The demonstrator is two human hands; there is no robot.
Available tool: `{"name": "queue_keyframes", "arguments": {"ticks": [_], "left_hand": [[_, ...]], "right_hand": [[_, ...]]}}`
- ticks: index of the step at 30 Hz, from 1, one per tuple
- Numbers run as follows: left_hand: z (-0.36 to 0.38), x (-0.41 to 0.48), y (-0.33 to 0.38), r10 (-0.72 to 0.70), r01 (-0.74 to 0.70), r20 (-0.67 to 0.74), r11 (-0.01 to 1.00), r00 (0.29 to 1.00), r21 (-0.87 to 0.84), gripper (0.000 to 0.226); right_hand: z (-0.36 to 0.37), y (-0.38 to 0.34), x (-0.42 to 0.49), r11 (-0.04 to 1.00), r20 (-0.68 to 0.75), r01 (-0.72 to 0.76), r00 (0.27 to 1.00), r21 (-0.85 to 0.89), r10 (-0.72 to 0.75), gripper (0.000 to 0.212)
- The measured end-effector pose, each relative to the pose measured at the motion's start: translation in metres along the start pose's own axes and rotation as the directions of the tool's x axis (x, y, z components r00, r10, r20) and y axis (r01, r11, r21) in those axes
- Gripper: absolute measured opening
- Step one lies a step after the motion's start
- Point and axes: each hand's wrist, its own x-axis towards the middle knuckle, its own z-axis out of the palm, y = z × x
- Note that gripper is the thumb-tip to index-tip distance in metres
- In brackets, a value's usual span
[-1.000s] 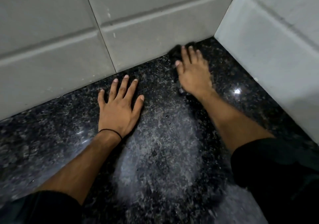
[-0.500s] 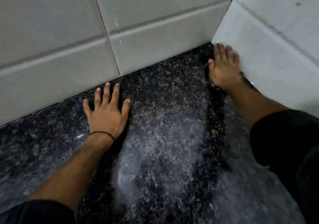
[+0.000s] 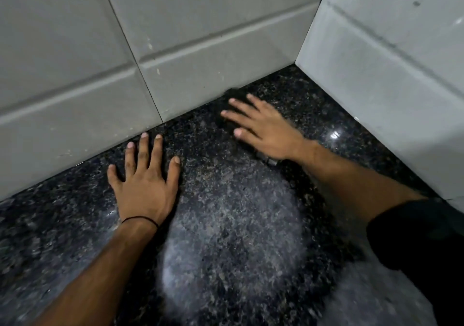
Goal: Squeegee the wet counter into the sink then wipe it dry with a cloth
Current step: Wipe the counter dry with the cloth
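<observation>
Black granite counter (image 3: 308, 99), drying pass by the look of it. Pressing dark cloth (image 3: 229, 96) by back wall (image 3: 200, 49) with right hand (image 3: 263, 131), fingers straight; bracing with left hand (image 3: 145, 185), flat, splayed, empty. Next: drag across hazy patch (image 3: 231, 225), even pressure.

The left hand (image 3: 144, 182) lies flat, fingers spread, on the dark speckled counter (image 3: 62, 225) near the tiled back wall (image 3: 75, 62). The right hand (image 3: 266, 131) presses a dark cloth (image 3: 233, 92) flat toward the corner. A pale hazy patch (image 3: 231, 237) lies between the forearms.
</observation>
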Motion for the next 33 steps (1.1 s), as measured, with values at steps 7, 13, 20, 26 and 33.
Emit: {"name": "queue_keyframes", "arguments": {"ticks": [7,13,20,26,33], "left_hand": [[0.001,0.001,0.001,0.000,0.000,-0.035,1.000,0.999,-0.002,0.065],[-0.015,0.000,0.005,-0.052,0.047,-0.028,0.985,0.998,-0.164,0.059],[-0.067,-0.040,-0.058,-0.272,0.161,-0.228,0.898,0.935,-0.410,0.049],[-0.057,-0.074,-0.119,-0.258,0.258,-0.018,0.966,0.966,0.000,0.056],[-0.051,-0.073,-0.124,-0.257,0.256,-0.070,0.966,0.964,-0.035,0.050]], "right_hand": [[-0.011,0.051,0.037,0.661,-0.102,-0.745,0.653,0.089,0.750,0.064],[0.016,-0.121,0.036,0.863,-0.074,-0.502,0.860,0.065,0.506,0.061],[0.021,-0.163,-0.015,0.963,0.059,0.268,0.962,0.002,-0.268,0.058],[0.006,-0.083,0.020,0.773,-0.127,-0.632,0.763,0.062,0.634,0.059],[0.030,-0.234,0.061,0.828,-0.054,-0.554,0.827,0.084,0.559,0.062]]}}
